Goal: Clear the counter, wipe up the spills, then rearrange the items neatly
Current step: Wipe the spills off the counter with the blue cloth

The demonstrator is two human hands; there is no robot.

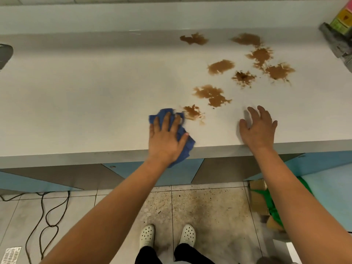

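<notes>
A white counter (95, 92) carries several brown spills (213, 95) across its right half. My left hand (166, 138) presses flat on a crumpled blue cloth (182, 141) near the front edge, its fingers straight on top of the cloth. The cloth's upper edge touches the nearest brown spill (192, 112), and its lower corner hangs over the counter's edge. My right hand (259, 128) rests flat on the bare counter to the right, fingers spread, holding nothing.
A grey object with coloured boxes (341, 25) stands at the counter's far right corner. A dark rounded thing (4, 54) shows at the left edge. Below are blue cabinet doors (181, 174), a black cable (51, 212) on the tiled floor, and a green bag (274, 206).
</notes>
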